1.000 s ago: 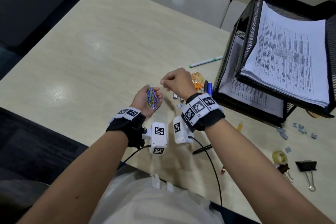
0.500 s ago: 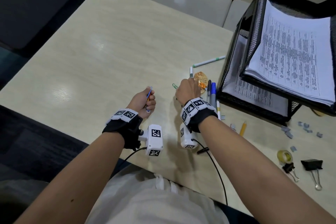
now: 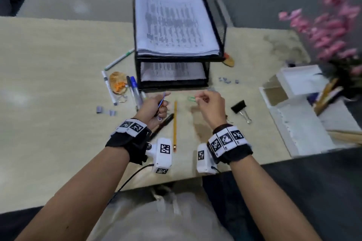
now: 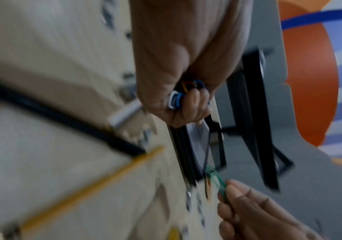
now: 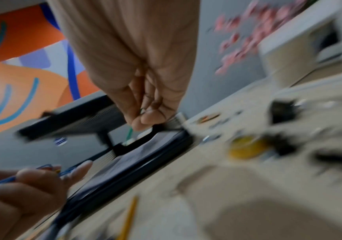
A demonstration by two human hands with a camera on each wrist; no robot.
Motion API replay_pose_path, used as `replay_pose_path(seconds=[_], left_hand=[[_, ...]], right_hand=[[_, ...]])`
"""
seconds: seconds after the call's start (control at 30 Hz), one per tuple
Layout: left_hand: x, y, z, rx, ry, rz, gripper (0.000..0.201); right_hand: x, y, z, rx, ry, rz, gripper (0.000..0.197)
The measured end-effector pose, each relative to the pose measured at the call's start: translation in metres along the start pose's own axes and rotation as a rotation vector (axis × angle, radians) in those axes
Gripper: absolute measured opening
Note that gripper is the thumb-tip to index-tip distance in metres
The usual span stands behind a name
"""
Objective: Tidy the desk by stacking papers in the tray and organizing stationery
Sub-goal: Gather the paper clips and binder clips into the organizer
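Observation:
My left hand (image 3: 156, 104) grips a bundle of coloured paper clips (image 3: 161, 101), mostly blue, with their ends showing at my curled fingers (image 4: 194, 100) in the left wrist view. My right hand (image 3: 207, 100) pinches a single green paper clip (image 3: 191, 98) between thumb and fingertips, held above the desk in front of the tray. That green clip (image 4: 217, 180) (image 5: 129, 133) also shows in both wrist views. A black two-tier mesh tray (image 3: 220, 25) holds a stack of printed papers (image 3: 174, 23) on top and more sheets below.
A yellow pencil (image 3: 175, 123) and a black pen (image 3: 162, 125) lie between my hands. Markers (image 3: 135, 90) and a keyring (image 3: 117, 84) lie left of the tray. A black binder clip (image 3: 239, 107), staples (image 3: 227, 80), a white organizer (image 3: 297, 103) and pink flowers (image 3: 333, 25) lie to the right.
My view swung right to face the tray. My right hand picked the green clip off the desk and lifted it. My left hand kept gripping the clip bundle.

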State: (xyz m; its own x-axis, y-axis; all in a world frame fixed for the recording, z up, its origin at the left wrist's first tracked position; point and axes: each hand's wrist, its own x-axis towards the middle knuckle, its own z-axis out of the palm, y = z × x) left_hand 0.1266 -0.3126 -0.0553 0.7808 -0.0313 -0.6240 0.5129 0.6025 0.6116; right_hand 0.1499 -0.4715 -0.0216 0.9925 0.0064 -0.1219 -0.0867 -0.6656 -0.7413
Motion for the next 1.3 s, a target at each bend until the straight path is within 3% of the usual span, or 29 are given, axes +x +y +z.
replay_pose_path(seconds=[0.17, 0.3, 0.53, 0.8, 0.97, 1.13, 1.23, 1.3], left_hand=[[0.019, -0.053, 0.131, 0.039, -0.185, -0.100, 0.022], [0.029, -0.097, 0.222, 0.018, -0.230, -0.241, 0.023], [0.034, -0.189, 0.332, 0.092, -0.218, -0.302, 0.028], [0.046, -0.236, 0.357, 0.357, -0.187, -0.117, 0.040], [0.038, -0.230, 0.352, 0.475, -0.250, -0.113, 0.047], [0.028, -0.216, 0.347, 0.406, -0.278, -0.151, 0.056], [0.031, -0.193, 0.327, 0.317, -0.273, -0.118, 0.048], [0.035, -0.170, 0.302, 0.282, -0.238, -0.108, 0.039]], right_hand=[[-0.006, 0.081, -0.122, 0.062, 0.278, 0.144, 0.016], [-0.013, 0.139, -0.194, 0.009, 0.407, 0.242, 0.020], [-0.040, 0.213, -0.254, -0.108, 0.396, 0.362, 0.022], [-0.041, 0.235, -0.245, -0.033, 0.238, 0.359, 0.016], [-0.044, 0.236, -0.248, -0.065, 0.356, 0.364, 0.020], [-0.035, 0.221, -0.251, 0.008, 0.522, 0.350, 0.024], [-0.020, 0.202, -0.245, 0.058, 0.582, 0.279, 0.022], [-0.005, 0.186, -0.229, 0.077, 0.531, 0.203, 0.020]])
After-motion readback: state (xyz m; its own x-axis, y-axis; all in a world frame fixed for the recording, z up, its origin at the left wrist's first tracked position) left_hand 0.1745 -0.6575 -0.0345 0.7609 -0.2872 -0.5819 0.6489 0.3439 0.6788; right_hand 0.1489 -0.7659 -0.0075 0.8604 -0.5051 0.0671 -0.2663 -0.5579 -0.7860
